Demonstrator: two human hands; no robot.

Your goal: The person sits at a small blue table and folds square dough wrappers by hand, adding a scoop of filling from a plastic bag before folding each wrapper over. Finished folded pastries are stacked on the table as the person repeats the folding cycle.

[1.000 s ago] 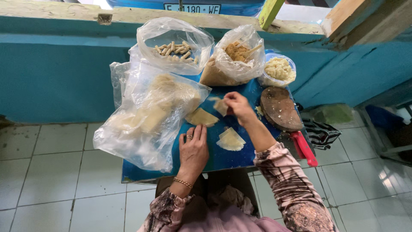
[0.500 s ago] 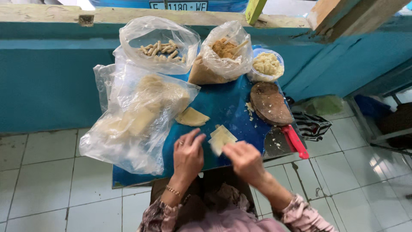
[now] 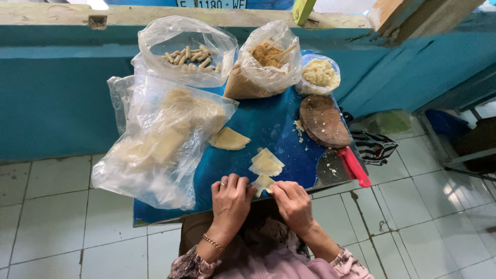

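At the near edge of the blue table (image 3: 268,124), both hands, left (image 3: 231,199) and right (image 3: 293,201), have come together, fingers now pinching one wrapper (image 3: 262,183) just below the loose pair (image 3: 266,163).

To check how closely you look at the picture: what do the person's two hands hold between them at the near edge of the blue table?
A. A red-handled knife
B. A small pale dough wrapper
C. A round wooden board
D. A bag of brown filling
B: the left hand and the right hand pinch a small pale dough wrapper between their fingertips; another wrapper lies just beyond.
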